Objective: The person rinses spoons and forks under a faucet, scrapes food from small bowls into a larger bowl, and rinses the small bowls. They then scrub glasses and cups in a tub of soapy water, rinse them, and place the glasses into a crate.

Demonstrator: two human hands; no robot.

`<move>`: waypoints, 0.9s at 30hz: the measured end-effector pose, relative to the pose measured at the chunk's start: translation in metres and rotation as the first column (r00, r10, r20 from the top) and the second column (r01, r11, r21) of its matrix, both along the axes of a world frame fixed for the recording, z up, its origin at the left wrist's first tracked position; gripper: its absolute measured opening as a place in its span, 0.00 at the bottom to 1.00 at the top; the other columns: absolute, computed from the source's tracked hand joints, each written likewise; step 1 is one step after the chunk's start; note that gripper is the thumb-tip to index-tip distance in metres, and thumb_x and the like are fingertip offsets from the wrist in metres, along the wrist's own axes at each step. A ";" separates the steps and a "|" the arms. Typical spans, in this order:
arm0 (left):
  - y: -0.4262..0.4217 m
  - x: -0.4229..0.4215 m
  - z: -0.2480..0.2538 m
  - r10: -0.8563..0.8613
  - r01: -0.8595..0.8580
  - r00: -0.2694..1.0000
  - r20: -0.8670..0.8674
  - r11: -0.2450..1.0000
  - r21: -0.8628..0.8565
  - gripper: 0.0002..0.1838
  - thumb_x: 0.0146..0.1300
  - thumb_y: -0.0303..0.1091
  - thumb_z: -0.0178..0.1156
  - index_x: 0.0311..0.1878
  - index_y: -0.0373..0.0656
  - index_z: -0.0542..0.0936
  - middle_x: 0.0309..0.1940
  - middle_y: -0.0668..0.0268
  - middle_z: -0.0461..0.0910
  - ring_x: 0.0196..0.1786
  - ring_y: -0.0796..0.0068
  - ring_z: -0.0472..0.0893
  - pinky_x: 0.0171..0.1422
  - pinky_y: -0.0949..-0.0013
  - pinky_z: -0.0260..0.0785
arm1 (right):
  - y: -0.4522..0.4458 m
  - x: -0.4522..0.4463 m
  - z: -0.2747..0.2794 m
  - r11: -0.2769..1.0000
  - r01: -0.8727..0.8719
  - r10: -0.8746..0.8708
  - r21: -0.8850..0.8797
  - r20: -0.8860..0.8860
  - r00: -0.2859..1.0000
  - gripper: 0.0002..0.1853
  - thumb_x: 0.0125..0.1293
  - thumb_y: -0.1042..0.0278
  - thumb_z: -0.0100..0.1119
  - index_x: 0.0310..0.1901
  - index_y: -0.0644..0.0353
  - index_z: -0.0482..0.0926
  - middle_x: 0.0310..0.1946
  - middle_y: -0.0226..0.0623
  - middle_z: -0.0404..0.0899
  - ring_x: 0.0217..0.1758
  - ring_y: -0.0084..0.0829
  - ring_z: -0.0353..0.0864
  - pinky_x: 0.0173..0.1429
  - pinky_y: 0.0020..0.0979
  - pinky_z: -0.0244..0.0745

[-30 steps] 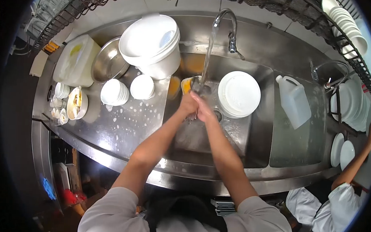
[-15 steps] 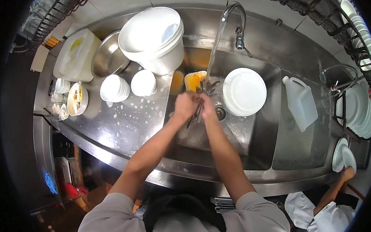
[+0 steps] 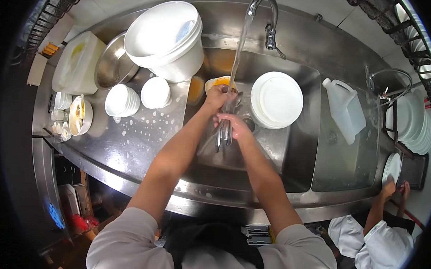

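Water from the faucet (image 3: 271, 27) runs onto a bundle of metal cutlery (image 3: 223, 137) over the sink (image 3: 298, 151). My left hand (image 3: 217, 97) is closed at the upper end of the bundle, under the stream. Lower down, my right hand (image 3: 234, 125) wraps round the same bundle. Just behind my left hand is a container with orange contents (image 3: 220, 81). A stack of white plates (image 3: 276, 99) sits in the sink to the right of my hands.
Left counter: white bucket (image 3: 173, 47), steel bowl (image 3: 114, 67), plastic tub (image 3: 78, 68), stacked white bowls (image 3: 121, 101). Right basin: plastic jug (image 3: 344, 108). At the far right, a co-worker's hand (image 3: 389, 188) touches white plates (image 3: 393, 167) beside the rack.
My hands have moved apart along the cutlery, left hand up and right hand lower. The bundle now hangs more upright. The co-worker's hands have shifted at the plates.
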State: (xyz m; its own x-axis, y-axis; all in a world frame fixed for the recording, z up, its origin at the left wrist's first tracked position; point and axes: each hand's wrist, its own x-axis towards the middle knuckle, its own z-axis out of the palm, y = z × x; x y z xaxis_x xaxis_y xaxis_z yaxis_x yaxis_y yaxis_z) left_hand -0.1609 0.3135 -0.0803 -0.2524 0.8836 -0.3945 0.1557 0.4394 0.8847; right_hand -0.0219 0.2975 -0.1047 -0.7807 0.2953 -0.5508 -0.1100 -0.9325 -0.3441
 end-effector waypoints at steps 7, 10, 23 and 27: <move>-0.005 -0.023 -0.010 -0.051 0.047 0.999 0.019 0.986 0.161 0.29 0.59 0.45 0.64 0.60 0.40 0.72 0.51 0.60 0.77 0.50 0.68 0.77 0.52 0.64 0.69 | 0.002 -0.023 -0.013 0.989 0.036 -0.048 0.141 0.079 0.996 0.06 0.55 0.71 0.64 0.32 0.63 0.80 0.27 0.35 0.80 0.29 0.28 0.78 0.33 0.30 0.73; -0.030 -0.021 0.024 -0.040 0.047 0.952 0.304 0.999 -0.014 0.37 0.60 0.50 0.64 0.66 0.40 0.65 0.57 0.58 0.72 0.56 0.72 0.72 0.54 0.66 0.68 | 0.017 -0.027 -0.019 0.985 0.057 -0.061 0.164 0.023 0.998 0.07 0.54 0.71 0.64 0.34 0.63 0.79 0.27 0.35 0.79 0.31 0.28 0.79 0.36 0.29 0.74; -0.128 0.046 -0.009 -0.178 0.022 0.924 -0.338 0.909 -0.417 0.46 0.54 0.46 0.64 0.66 0.27 0.53 0.50 0.40 0.76 0.54 0.45 0.76 0.57 0.56 0.69 | -0.023 -0.008 -0.034 0.999 -0.032 0.033 -0.013 0.052 0.998 0.12 0.57 0.70 0.65 0.41 0.66 0.80 0.36 0.37 0.82 0.39 0.29 0.82 0.49 0.29 0.77; -0.141 0.051 -0.038 -0.180 0.021 0.900 -0.398 0.928 -0.372 0.44 0.56 0.49 0.59 0.64 0.23 0.56 0.45 0.38 0.77 0.51 0.43 0.77 0.54 0.54 0.71 | -0.030 -0.004 -0.019 0.994 -0.077 0.068 0.074 0.123 0.990 0.12 0.57 0.69 0.66 0.40 0.67 0.80 0.36 0.38 0.82 0.40 0.30 0.82 0.48 0.30 0.76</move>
